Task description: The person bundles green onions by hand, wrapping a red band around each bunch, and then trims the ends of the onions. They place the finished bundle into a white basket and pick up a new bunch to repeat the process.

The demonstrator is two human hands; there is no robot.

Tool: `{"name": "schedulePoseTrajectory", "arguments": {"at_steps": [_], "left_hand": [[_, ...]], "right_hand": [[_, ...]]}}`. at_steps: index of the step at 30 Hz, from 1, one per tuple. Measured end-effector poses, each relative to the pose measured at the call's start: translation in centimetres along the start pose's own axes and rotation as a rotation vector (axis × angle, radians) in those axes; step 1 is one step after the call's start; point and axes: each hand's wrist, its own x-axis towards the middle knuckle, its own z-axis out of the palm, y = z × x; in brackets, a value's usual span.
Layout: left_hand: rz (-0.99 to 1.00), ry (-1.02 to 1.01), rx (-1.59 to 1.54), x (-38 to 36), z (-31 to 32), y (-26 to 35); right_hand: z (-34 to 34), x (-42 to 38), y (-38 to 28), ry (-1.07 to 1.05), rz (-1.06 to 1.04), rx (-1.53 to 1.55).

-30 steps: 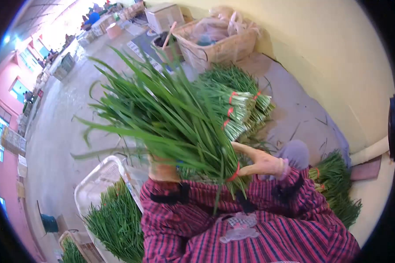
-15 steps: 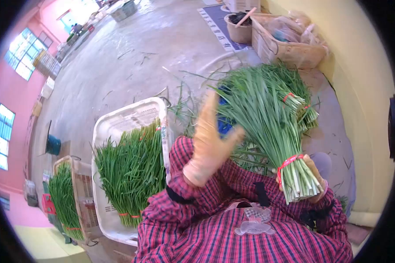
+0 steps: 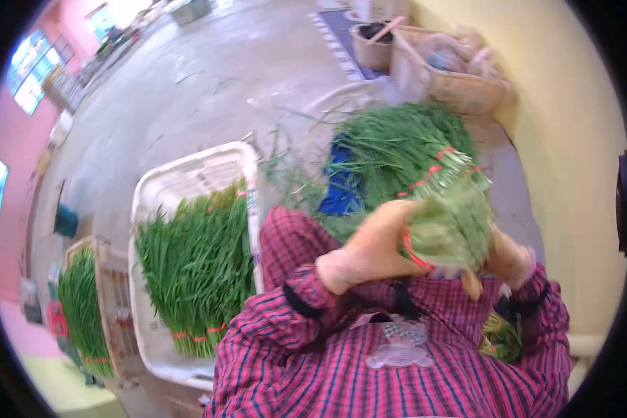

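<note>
A bunch of garlic chives [image 3: 453, 226], blurred by motion, is held between my two gloved hands in front of my chest, its pale cut ends facing me. A red band shows at its left side. My left hand [image 3: 376, 244] is closed around the left side, near the band. On the right side my right hand [image 3: 508, 258] grips it, partly hidden behind the stems, with a fingertip showing below. Just beyond lies a pile of chive bunches [image 3: 397, 143] tied with red bands, beside a blue cloth or bag [image 3: 341, 181].
To the left stands a white plastic crate [image 3: 143, 279] filled with banded chives. Farther left is another crate [image 3: 115, 306] with more bunches. A beige basket of plastic bags [image 3: 460, 87] and a bucket [image 3: 371, 52] sit ahead by the yellow wall. Loose leaves litter the floor.
My left hand has come down from the raised, spread position and taken hold of the bunch. The bunch has turned so its cut ends point more toward me.
</note>
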Motion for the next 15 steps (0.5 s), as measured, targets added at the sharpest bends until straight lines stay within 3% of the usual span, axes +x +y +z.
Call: {"name": "schedulePoseTrajectory", "arguments": {"at_steps": [1, 3, 4, 5, 6, 8, 11, 13, 15], "left_hand": [[-0.105, 0.027, -0.141, 0.6, -0.8, 0.5], [-0.243, 0.088, -0.433, 1.6, -1.6, -1.0], [-0.221, 0.145, -0.515, 2.3, -2.4, 0.2], [-0.246, 0.168, -0.603, 2.8, -3.0, 1.4], [-0.274, 0.194, -0.688, 3.2, -3.5, 2.4], [-0.260, 0.169, -0.728, 3.7, -4.6, 3.8], [-0.193, 0.176, -0.690, 3.7, -5.4, 4.3], [-0.043, 0.203, -0.633, 3.3, -6.3, 3.6], [-0.051, 0.284, -0.539, 1.8, -5.7, 1.7]], "right_hand": [[-4.3, 2.3, -1.6, -0.689, 0.168, 0.600], [0.7, 0.8, -4.4, 0.187, -0.221, -0.097], [1.9, 1.8, -4.6, 0.192, -0.333, -0.143], [1.3, 3.9, -3.2, 0.173, -0.553, -0.426], [2.6, 4.5, -3.1, 0.203, -0.595, -0.489], [5.3, 6.3, -2.0, 0.072, -0.530, 0.065], [4.6, 6.7, -1.8, 0.078, -0.419, 0.156], [4.7, 6.2, -2.2, 0.117, -0.430, 0.152], [4.5, 6.1, -2.4, 0.169, -0.450, 0.064]]}}
